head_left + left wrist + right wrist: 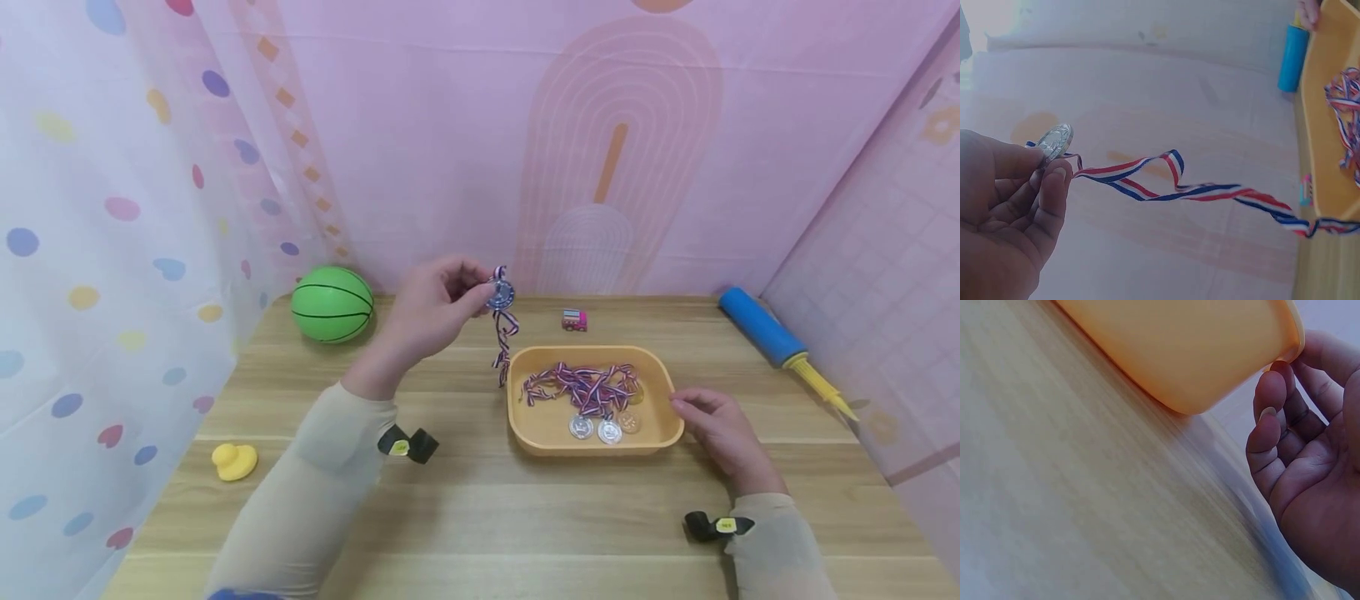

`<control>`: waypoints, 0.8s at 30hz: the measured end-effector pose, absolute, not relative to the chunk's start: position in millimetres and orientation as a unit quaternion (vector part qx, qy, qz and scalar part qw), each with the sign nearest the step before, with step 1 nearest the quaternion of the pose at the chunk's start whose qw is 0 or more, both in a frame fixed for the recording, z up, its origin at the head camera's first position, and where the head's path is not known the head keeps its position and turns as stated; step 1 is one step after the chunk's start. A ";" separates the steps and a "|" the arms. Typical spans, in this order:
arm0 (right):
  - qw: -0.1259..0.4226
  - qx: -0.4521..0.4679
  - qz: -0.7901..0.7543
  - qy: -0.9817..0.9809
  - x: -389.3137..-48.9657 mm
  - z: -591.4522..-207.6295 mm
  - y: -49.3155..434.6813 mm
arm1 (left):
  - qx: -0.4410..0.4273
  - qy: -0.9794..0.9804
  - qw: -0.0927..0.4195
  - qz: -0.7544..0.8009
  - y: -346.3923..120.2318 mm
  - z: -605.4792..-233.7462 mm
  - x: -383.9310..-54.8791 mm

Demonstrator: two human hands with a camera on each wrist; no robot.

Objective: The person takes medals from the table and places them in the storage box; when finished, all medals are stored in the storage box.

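Observation:
My left hand (435,310) pinches a silver medal (501,294) between thumb and fingers, up beyond the back left corner of the yellow-orange bin (592,447). From the medal a red, white and blue ribbon (1210,191) dangles, its lower end beside the bin's left rim. With thumb and fingertips, my right hand (718,433) holds the bin's right rim; the right wrist view shows the fingers curled at the rim's underside. Inside the bin lie a heap of tangled ribbons (592,385), two silver medals (610,432), a bronze-coloured medal (628,422) and a partly covered gold one (636,393).
A green ball (332,305) sits at the table's back left, with a yellow rubber duck (236,462) nearer on that side. Behind the bin stands a small pink toy vehicle (574,319). A blue hand pump (763,327) lies at the back right. Patterned curtains surround the wooden table (480,517).

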State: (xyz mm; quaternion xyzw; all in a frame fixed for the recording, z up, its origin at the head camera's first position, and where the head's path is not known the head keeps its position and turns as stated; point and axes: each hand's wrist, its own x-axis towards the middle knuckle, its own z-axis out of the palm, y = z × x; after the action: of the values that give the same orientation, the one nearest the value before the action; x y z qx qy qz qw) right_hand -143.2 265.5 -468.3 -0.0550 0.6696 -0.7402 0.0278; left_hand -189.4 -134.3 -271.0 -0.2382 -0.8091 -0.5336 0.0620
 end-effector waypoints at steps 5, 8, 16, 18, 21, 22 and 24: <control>0.029 -0.059 -0.741 0.668 -143.3 -468.2 265.2 | -0.274 -0.799 0.081 -0.529 -114.9 -251.4 -188.0; 0.028 -0.058 -0.743 0.667 -143.7 -467.8 265.0 | -0.285 -0.796 0.092 -0.526 -105.4 -242.2 -186.8; 0.032 -0.062 -0.741 0.668 -144.4 -469.3 264.1 | -0.290 -0.791 0.083 -0.532 -91.9 -240.4 -188.8; 0.033 -0.059 -0.738 0.671 -144.7 -469.7 264.1 | -0.289 -0.788 0.075 -0.539 -89.8 -243.0 -191.2; 0.031 -0.054 -0.736 0.674 -144.7 -470.4 263.9 | -0.286 -0.786 0.065 -0.545 -86.7 -247.2 -196.0; 0.031 -0.052 -0.736 0.675 -144.4 -470.6 263.8 | -0.282 -0.788 0.061 -0.544 -85.7 -248.2 -197.7; 0.030 -0.050 -0.736 0.675 -143.7 -471.1 263.3 | -0.274 -0.793 0.058 -0.541 -83.8 -250.7 -201.3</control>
State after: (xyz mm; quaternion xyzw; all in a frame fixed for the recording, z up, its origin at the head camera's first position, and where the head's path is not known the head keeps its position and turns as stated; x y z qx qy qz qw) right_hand -143.7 263.3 -471.1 -0.0496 0.6747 -0.7358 0.0302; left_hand -201.3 -83.8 -250.7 -0.2741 -0.7928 -0.5413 0.0578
